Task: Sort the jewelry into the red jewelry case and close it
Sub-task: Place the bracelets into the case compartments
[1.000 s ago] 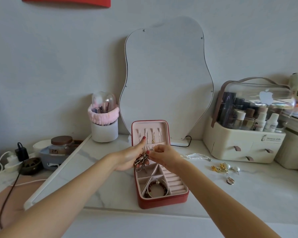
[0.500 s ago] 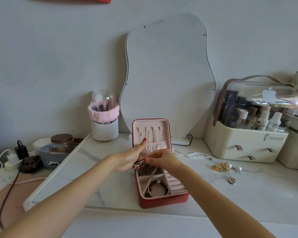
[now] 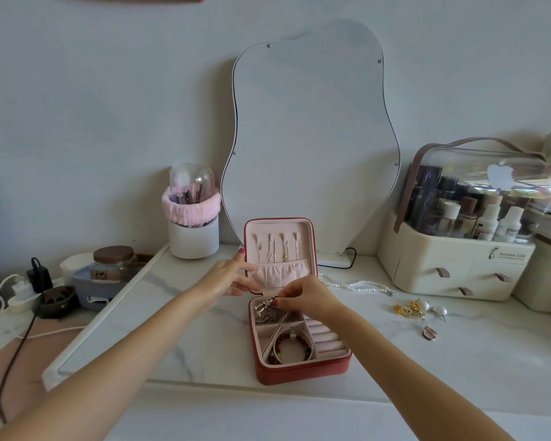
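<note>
The red case sits open on the tabletop, lid upright, and the job looks roughly half done. Thin chains hang on the lid's hooks, and a beaded bracelet lies in the near triangular compartment. The right hand pinches a silver chain piece with curled fingers, lowering it into the back-left compartment, where part of it already lies. The left hand rests at the lid's left edge, fingers straight and relaxed, steadying it by the look of things. Still outside, on the tabletop to the right: a pearl necklace, gold and pearl earrings, and a small ring-like piece. Those need to go in, then the lid must be closed.
</note>
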